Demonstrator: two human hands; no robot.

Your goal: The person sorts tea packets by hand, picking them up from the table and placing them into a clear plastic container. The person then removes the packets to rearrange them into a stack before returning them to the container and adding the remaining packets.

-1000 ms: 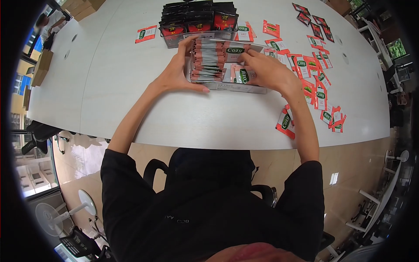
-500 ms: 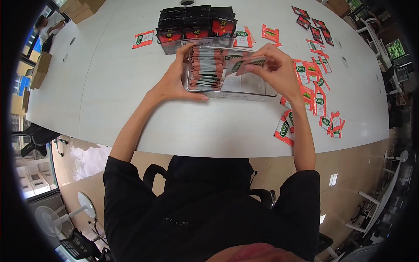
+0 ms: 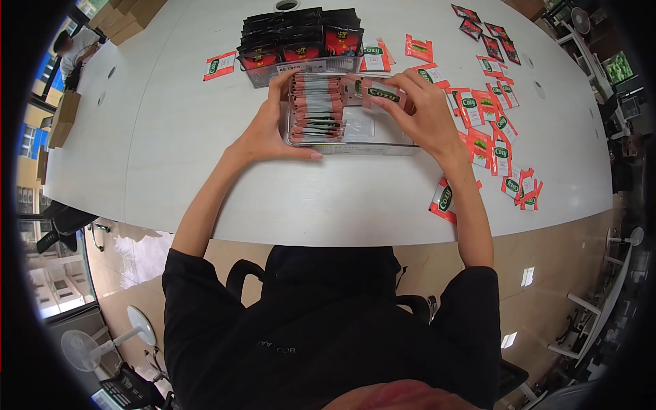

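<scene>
A clear plastic tray (image 3: 372,146) sits on the white table in front of me. A row of upright red and white Cozy sachets (image 3: 316,108) fills its left part. My left hand (image 3: 270,130) rests against the tray's left side, with the fingers touching the sachet row. My right hand (image 3: 424,113) holds a few Cozy sachets (image 3: 384,94) above the tray, just right of the row. The tray's right part shows its bare bottom.
Behind the tray stands a second tray of black and red sachets (image 3: 301,41). Loose Cozy sachets (image 3: 488,130) lie scattered to the right, one (image 3: 220,65) at the left, dark ones (image 3: 488,37) far right. Cardboard boxes (image 3: 126,14) and another person (image 3: 72,48) are far left.
My right hand has lifted a few sachets out of the tray's bottom and brought them up beside the upright row. My left hand has stayed on the row.
</scene>
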